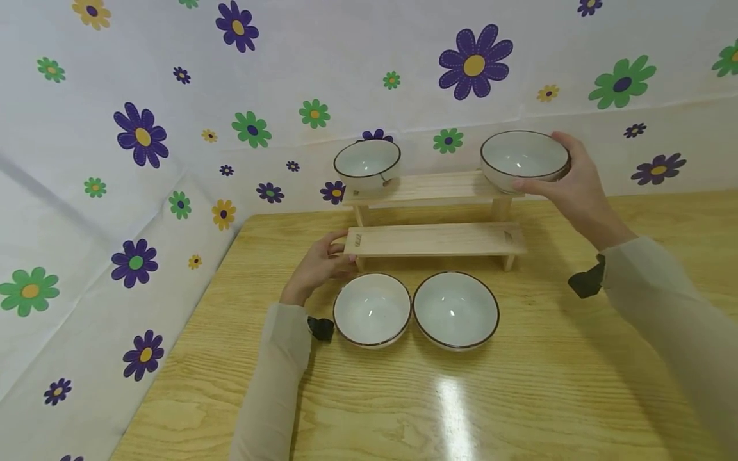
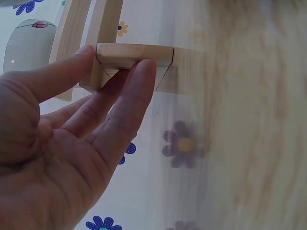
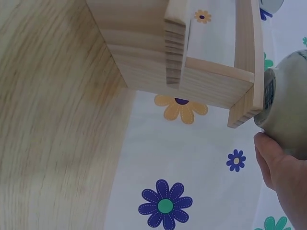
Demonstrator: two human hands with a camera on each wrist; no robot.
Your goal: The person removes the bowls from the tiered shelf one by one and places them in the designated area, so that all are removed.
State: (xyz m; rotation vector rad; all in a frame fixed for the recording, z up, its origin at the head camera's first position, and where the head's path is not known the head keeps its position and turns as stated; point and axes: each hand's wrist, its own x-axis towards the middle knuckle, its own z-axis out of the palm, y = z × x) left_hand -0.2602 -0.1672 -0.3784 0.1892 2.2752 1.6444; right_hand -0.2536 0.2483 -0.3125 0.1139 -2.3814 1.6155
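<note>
My right hand [image 1: 582, 186] grips a white bowl [image 1: 521, 157] with a dark rim by its right side, thumb in front and fingers behind. The bowl is at the right end of the upper shelf of a two-step wooden rack [image 1: 432, 240]; in the right wrist view its base [image 3: 269, 93] is right at the shelf's end. With my left hand [image 1: 317, 266] I hold the left end of the lower shelf, thumb on its top edge and fingers at its end and underside. Another bowl [image 1: 367, 160] stands on the upper shelf's left end.
Two more bowls, a left one [image 1: 371, 310] and a right one [image 1: 455, 310], sit side by side on the wooden table [image 1: 548, 384] in front of the rack. A flower-print sheet [image 1: 346, 57] covers the wall behind and to the left.
</note>
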